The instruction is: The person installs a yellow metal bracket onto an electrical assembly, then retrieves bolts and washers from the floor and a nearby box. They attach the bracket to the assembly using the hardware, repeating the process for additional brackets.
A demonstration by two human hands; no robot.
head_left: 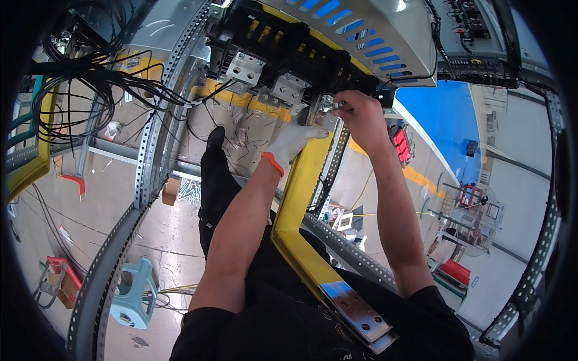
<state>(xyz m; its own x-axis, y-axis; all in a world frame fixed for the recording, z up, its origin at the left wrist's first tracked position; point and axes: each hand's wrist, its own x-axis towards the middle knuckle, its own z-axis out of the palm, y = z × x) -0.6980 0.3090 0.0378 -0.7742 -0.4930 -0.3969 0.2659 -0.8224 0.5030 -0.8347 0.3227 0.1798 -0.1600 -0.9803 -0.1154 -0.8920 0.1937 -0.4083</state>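
Observation:
My left hand [292, 139], in a white glove with an orange cuff, is closed round the upper part of a bent yellow-sleeved busbar [296, 189]. The busbar runs down toward my body and ends in bare metal plates with holes [355, 310]. At its upper end my bare right hand [363, 117] pinches a small shiny metal fastener, seemingly a bolt [330, 104]. Its exact shape is partly hidden by the fingers. Just beyond both hands is a black electrical unit [313, 60] with drilled metal terminal blocks [289, 88].
Perforated steel uprights [158, 114] frame the space on the left, with bundled black cables [78, 84] hanging there. A slotted metal cover [391, 30] sits above. A light-blue stool [135, 295], a small carton [171, 191] and loose bolts [190, 191] are on the floor.

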